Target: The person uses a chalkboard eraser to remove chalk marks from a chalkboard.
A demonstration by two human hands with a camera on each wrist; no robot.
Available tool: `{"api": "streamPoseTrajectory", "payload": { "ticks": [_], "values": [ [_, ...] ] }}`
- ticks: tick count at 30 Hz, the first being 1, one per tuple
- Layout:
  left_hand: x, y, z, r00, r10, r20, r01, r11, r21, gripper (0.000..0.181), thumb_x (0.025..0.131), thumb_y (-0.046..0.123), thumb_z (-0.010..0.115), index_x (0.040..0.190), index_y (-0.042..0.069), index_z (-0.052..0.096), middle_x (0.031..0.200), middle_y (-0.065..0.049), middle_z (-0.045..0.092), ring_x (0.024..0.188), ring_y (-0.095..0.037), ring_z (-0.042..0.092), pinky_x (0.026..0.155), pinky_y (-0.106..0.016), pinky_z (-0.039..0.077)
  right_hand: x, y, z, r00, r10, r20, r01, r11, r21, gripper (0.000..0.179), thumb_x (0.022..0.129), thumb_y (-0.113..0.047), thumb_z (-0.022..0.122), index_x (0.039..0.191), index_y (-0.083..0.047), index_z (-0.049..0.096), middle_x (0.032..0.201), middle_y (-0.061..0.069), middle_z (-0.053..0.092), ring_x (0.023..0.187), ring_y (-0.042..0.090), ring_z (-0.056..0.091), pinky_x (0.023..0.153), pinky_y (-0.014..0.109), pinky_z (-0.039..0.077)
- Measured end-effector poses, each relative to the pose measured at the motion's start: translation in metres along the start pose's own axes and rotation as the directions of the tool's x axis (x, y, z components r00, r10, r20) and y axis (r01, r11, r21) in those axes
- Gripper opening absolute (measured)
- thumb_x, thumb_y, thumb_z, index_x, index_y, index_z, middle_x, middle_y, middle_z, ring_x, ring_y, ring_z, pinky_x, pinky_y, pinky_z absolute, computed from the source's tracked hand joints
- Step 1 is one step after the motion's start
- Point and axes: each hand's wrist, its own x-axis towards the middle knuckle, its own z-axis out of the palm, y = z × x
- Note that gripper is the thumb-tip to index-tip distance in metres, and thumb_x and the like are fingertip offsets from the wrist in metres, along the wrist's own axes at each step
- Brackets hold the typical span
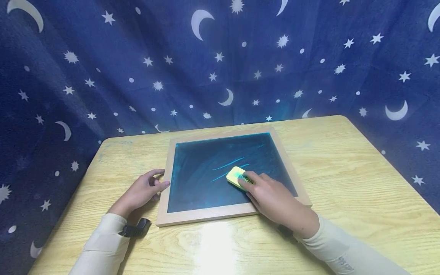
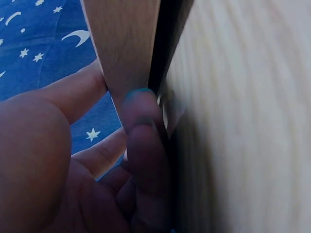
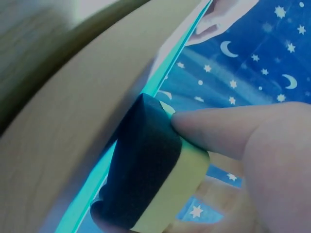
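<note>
A chalkboard [image 1: 196,194] in a light wooden frame lies on the table, with a few thin blue chalk lines across its middle. My right hand [image 1: 275,196] grips a yellow eraser [image 1: 235,175] with a dark felt underside, thumb and fingers on its sides. In the right wrist view, the felt of the eraser [image 3: 146,160] faces the board; contact is hard to judge. At the board's left edge, my left hand [image 1: 141,191] holds the frame. The left wrist view has the thumb on the upper edge of the frame [image 2: 124,39] and curled fingertips against its side.
The wooden table [image 1: 354,183] extends around the board, with faint blue chalk smudges at its far left. Behind it hangs a dark blue curtain [image 1: 185,72] printed with moons and stars. A black wrist strap [image 1: 137,228] sits at the left sleeve.
</note>
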Motion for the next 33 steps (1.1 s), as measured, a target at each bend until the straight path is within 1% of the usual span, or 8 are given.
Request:
{"api": "streamPoseTrajectory", "payload": {
  "ticks": [5,8,15,20,23,28,33],
  "values": [
    [0.001,-0.001,0.001,1.0,0.006,-0.002,-0.006,1.0,0.0,0.075,0.097,0.04,0.066,0.152,0.0,0.035,0.09,-0.009,0.061,0.068,-0.018,0.06,0.062,-0.032,0.051,0.001,0.007,-0.001,0.998,0.053,0.014,-0.053,0.999,0.01,0.04,0.092,-0.012,0.07,0.132,-0.016,0.066,0.131,0.013,0.06,0.098,0.033,0.067,0.069,0.044,0.058],
    [0.001,-0.001,0.001,1.0,0.016,-0.003,-0.016,1.0,0.003,0.075,0.097,0.04,0.066,0.152,-0.001,0.035,0.09,-0.01,0.061,0.068,-0.018,0.06,0.062,-0.033,0.051,0.002,0.011,-0.001,0.997,0.077,0.004,-0.077,0.997,0.005,0.039,0.091,-0.01,0.07,0.13,-0.015,0.067,0.129,0.012,0.061,0.094,0.032,0.067,0.068,0.043,0.058],
    [-0.002,-0.002,0.001,1.0,0.003,0.0,-0.003,1.0,0.004,0.075,0.097,0.041,0.065,0.152,-0.001,0.034,0.089,-0.008,0.06,0.067,-0.017,0.059,0.061,-0.032,0.051,0.004,0.023,-0.001,0.992,0.125,0.0,-0.125,0.992,-0.012,0.037,0.092,-0.01,0.068,0.129,-0.013,0.068,0.128,0.014,0.062,0.094,0.034,0.067,0.075,0.046,0.058],
    [-0.003,-0.001,-0.001,1.0,0.013,0.003,-0.013,1.0,-0.002,0.076,0.097,0.041,0.065,0.152,-0.002,0.034,0.089,-0.009,0.061,0.067,-0.018,0.059,0.061,-0.032,0.051,0.006,0.031,0.001,0.984,0.177,0.004,-0.177,0.984,0.0,0.039,0.09,-0.01,0.07,0.129,-0.011,0.067,0.13,0.016,0.061,0.095,0.035,0.068,0.079,0.049,0.058],
    [-0.003,-0.002,-0.002,1.0,0.007,0.004,-0.007,1.0,0.009,0.076,0.097,0.041,0.065,0.152,-0.001,0.034,0.088,-0.009,0.061,0.067,-0.018,0.058,0.061,-0.032,0.051,0.006,0.035,0.003,0.98,0.2,0.001,-0.2,0.98,0.007,0.04,0.09,-0.009,0.071,0.13,-0.009,0.066,0.131,0.019,0.06,0.097,0.037,0.068,0.081,0.05,0.058],
    [-0.001,-0.003,-0.002,1.0,0.014,0.004,-0.014,1.0,0.013,0.077,0.096,0.043,0.065,0.151,-0.001,0.035,0.089,-0.009,0.062,0.068,-0.018,0.058,0.061,-0.032,0.051,0.006,0.043,0.005,0.974,0.224,-0.027,-0.224,0.975,0.0,0.039,0.091,-0.008,0.07,0.129,-0.008,0.066,0.129,0.021,0.061,0.098,0.039,0.068,0.082,0.051,0.058],
    [0.003,-0.004,0.001,1.0,0.016,-0.008,-0.016,1.0,0.011,0.077,0.096,0.043,0.066,0.151,-0.002,0.035,0.09,-0.01,0.062,0.067,-0.018,0.059,0.061,-0.032,0.051,0.007,0.048,0.002,0.974,0.222,-0.039,-0.222,0.975,0.006,0.037,0.091,-0.008,0.07,0.128,-0.007,0.066,0.125,0.028,0.061,0.1,0.043,0.067,0.083,0.054,0.057]
  ]
}}
